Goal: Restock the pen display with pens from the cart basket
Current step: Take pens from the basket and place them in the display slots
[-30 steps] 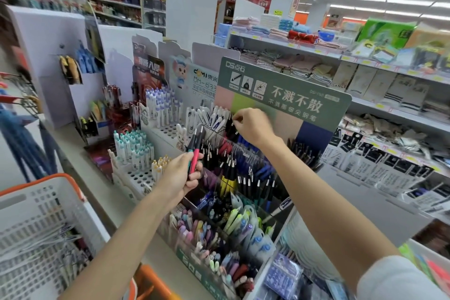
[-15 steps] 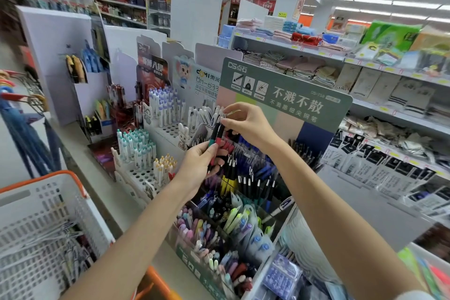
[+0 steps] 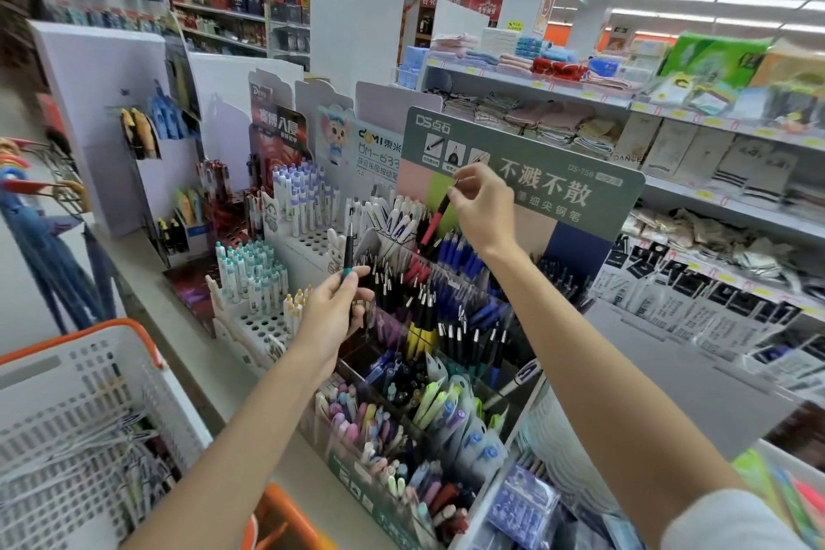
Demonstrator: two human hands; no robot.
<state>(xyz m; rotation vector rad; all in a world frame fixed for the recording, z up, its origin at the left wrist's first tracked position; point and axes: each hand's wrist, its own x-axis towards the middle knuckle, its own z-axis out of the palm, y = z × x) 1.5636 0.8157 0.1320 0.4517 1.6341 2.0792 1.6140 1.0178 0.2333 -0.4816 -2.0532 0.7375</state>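
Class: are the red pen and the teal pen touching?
Apart. The head view shows a wide gap between the red pen and the teal pen.

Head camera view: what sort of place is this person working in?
Most likely a supermarket or general store, in its stationery section: a tiered pen display crammed with pens, long shelves stacked with folded towels, and a white cart basket with an orange rim.
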